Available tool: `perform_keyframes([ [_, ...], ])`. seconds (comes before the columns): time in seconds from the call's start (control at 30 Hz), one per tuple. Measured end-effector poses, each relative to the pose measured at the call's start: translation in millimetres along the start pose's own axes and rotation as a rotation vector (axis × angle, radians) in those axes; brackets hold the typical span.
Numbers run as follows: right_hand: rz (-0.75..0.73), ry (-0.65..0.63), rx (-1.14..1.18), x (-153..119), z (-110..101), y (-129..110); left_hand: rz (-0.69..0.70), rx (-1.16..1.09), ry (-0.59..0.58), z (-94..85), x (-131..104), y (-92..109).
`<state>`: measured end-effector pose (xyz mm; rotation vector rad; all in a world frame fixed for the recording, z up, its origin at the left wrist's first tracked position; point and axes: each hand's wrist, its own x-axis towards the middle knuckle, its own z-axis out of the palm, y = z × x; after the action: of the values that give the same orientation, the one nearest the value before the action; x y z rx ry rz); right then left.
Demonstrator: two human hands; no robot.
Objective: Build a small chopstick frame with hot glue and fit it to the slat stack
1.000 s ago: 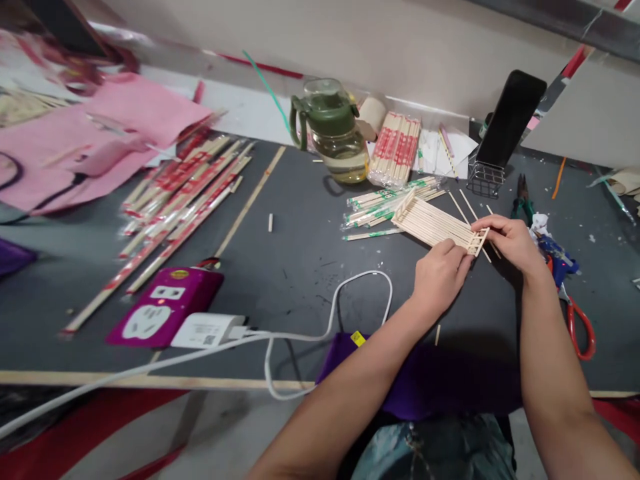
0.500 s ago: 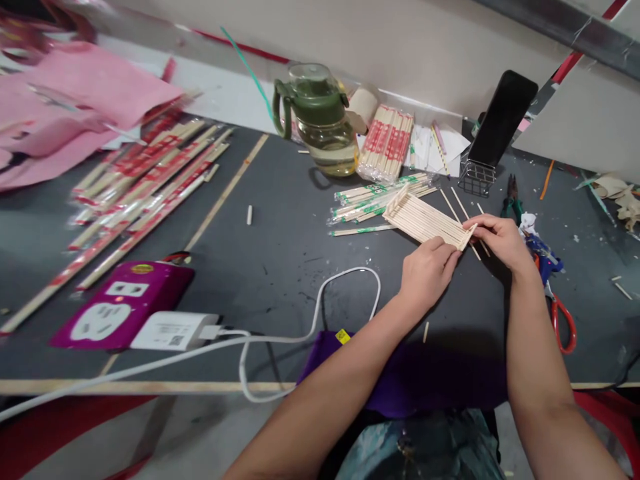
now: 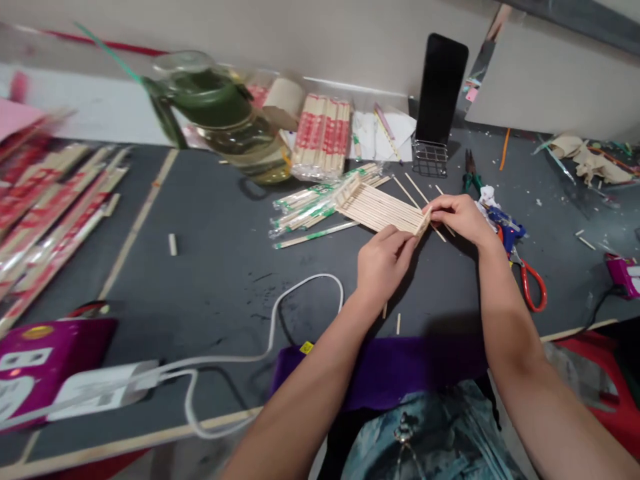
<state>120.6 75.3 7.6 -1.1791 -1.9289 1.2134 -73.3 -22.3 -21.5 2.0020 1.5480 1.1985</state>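
Note:
A flat panel of pale wooden sticks, with raised stick edges at both ends, lies slanted on the grey table. My left hand is closed on its near right corner. At the panel's right end, my right hand pinches the raised edge between thumb and fingers. A few loose sticks lie beside the panel, partly under my right hand. Green-printed wrapped chopsticks lie at the panel's left end.
Behind stand a green-lidded jug, red-printed chopstick packs and a phone on a wire stand. Pliers, a blue glue gun and red-handled scissors lie rightward. A white cable and power strip are left.
The view has swung right, so things on the table appear further left. Both hands keep their hold on the panel, whose right raised edge now looks more upright.

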Motion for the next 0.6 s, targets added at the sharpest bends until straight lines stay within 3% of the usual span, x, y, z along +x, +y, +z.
perform_keyframes([
  [0.6,-0.059,-0.037,-0.050,12.7,8.9,8.3,-0.079,-0.087,0.068,-3.5,1.2,-12.0],
])
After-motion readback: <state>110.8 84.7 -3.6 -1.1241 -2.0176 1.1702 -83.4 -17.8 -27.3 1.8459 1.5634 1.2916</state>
